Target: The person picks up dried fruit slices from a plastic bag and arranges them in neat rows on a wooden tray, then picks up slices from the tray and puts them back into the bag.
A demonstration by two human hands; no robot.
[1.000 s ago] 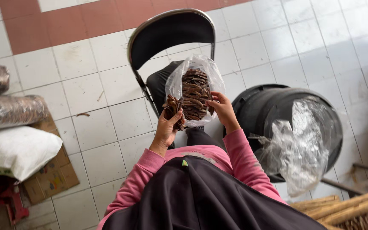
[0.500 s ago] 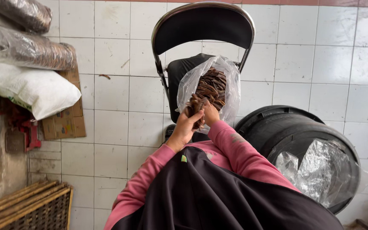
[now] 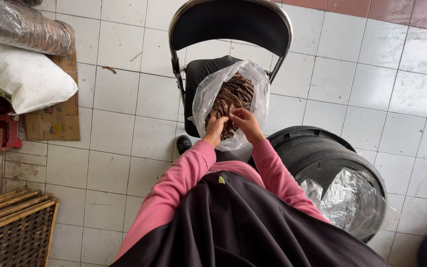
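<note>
Tiles (image 3: pixel 124 143) of white ceramic cover the floor all round, with the widest bare stretch to the left of the folding chair (image 3: pixel 231 29), whose dark metal frame and padded seat stand straight ahead of the person. A black round bin (image 3: pixel 322 163) sits just beside the chair on the right, lined with crumpled clear film (image 3: pixel 352 198), so room on that side is tight. Well apart on the left lie a white sack (image 3: pixel 23 79), a wrapped roll of brown material (image 3: pixel 25 29) above it and flattened cardboard (image 3: pixel 55 118); a wicker crate (image 3: pixel 11 227) fills the lower left corner. On the chair seat rests the clear plastic bag (image 3: pixel 253 99), mouth open toward the person, filled with brown dried strips (image 3: pixel 235 94) that look like pods or leaves. Judged by sight, the bag is light but floppy and slick, the contents dry, stiff and likely to snap or spill, so the gathered rim looks the safest place to hold, with support under the sagging bottom. The left hand (image 3: pixel 216 129) pinches the near rim of the bag with fingers curled close together. The right hand (image 3: pixel 245 122) holds the rim just beside it, fingertips narrowed on the film and on a strip or two; which exactly cannot be told.
</note>
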